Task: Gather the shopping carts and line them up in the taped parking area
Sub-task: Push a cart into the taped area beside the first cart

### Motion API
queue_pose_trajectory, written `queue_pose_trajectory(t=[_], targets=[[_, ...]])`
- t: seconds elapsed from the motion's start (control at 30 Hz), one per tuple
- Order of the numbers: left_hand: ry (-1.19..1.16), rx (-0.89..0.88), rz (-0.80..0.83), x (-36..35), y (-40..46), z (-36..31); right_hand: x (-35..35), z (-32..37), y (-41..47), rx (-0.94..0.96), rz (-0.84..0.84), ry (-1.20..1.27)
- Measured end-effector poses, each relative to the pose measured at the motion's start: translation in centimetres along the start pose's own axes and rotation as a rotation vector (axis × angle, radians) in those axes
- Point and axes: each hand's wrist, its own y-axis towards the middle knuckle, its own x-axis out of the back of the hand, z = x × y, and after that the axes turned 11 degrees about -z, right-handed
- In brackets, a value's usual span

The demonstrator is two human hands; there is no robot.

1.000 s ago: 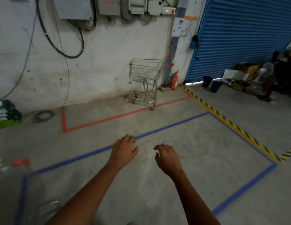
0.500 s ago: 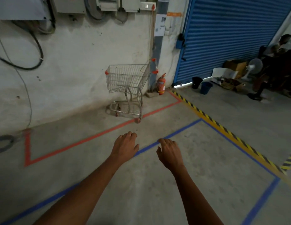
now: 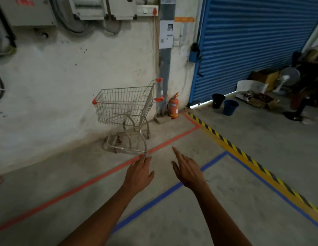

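Concrete floor (image 3: 69,176), grey, dusty and scuffed, darker along the base of the wall. Red tape line (image 3: 101,176) runs diagonally across it, turning a corner near the shutter. Blue tape line (image 3: 154,201) runs roughly parallel, nearer the camera, also cornered. Yellow-and-black hazard tape (image 3: 243,153) runs from the shutter's lower left corner toward the right edge. One wire shopping cart (image 3: 124,110) stands on its wheels close to the wall, front wheel at the red line. Red fire extinguisher (image 3: 173,107) stands upright beside the wall pillar. Black bucket (image 3: 218,100) and blue bucket (image 3: 230,107) stand side by side before the shutter.
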Motion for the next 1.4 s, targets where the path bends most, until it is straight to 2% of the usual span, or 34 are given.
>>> queue_pose_trajectory(t=[0.37, 0.6, 0.77, 1.0, 1.13, 1.4], targets=[[-0.022, 0.068, -0.057, -8.4, 32.5, -1.7, -6.2, -16.4, 29.9, 0.168, 0.069, -0.034], [-0.062, 0.121, -0.071, -16.9, 52.3, 2.1, -13.6, -25.6, 49.7, 0.202, 0.094, -0.060], [-0.039, 0.177, -0.056, -20.5, 64.4, 6.1, -17.9, -29.2, 62.3, 0.247, 0.141, -0.060], [-0.007, 0.309, -0.059, -25.4, 74.8, 11.3, -26.1, -32.5, 78.2, 0.378, 0.232, -0.049], [-0.003, 0.439, 0.016, -30.2, 78.5, 13.2, -32.6, -35.0, 86.3, 0.522, 0.329, -0.046], [-0.039, 0.824, -0.061, -39.6, 85.2, 13.3, -42.0, -37.8, 99.7, 0.953, 0.782, -0.143]])
